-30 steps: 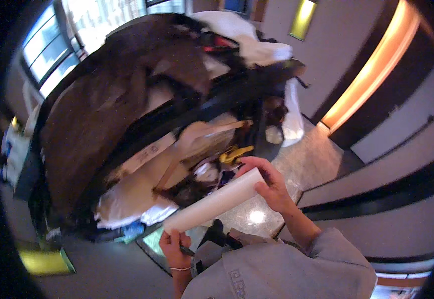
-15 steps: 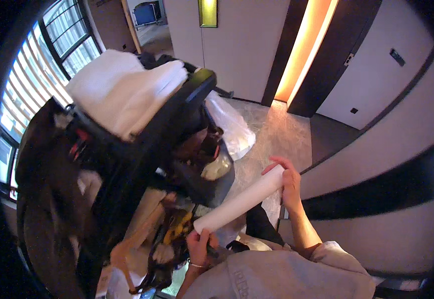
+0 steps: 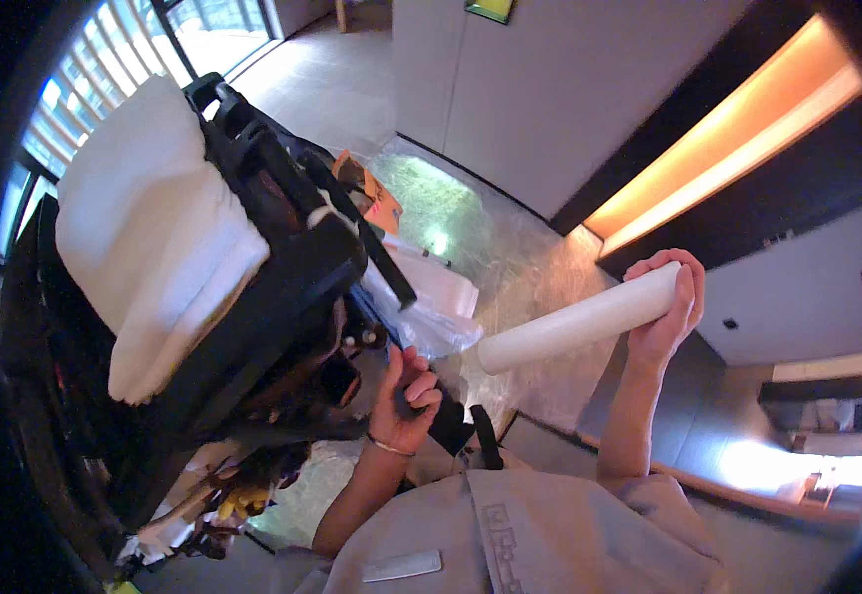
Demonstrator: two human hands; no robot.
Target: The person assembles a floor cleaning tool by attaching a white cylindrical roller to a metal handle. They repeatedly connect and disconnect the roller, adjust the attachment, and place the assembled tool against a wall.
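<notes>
A plain white roll, a long smooth cylinder, is held out to the right in my right hand, whose fingers wrap around its far right end. Its other end points left, free of my left hand. Beside the cart's right side my left hand is raised with its fingers curled in. Something dark shows at those fingers, too unclear to name. The black cart stands at my left, with white folded towels stacked on top.
Clear plastic bags hang at the cart's far right side, and an orange package sits beyond them. Low on the cart are several jumbled things. A dark doorway with a lit orange panel is at the far right.
My left hand has let go of the roll and risen beside the cart. The right hand has carried the roll up and to the right. The view has turned.
</notes>
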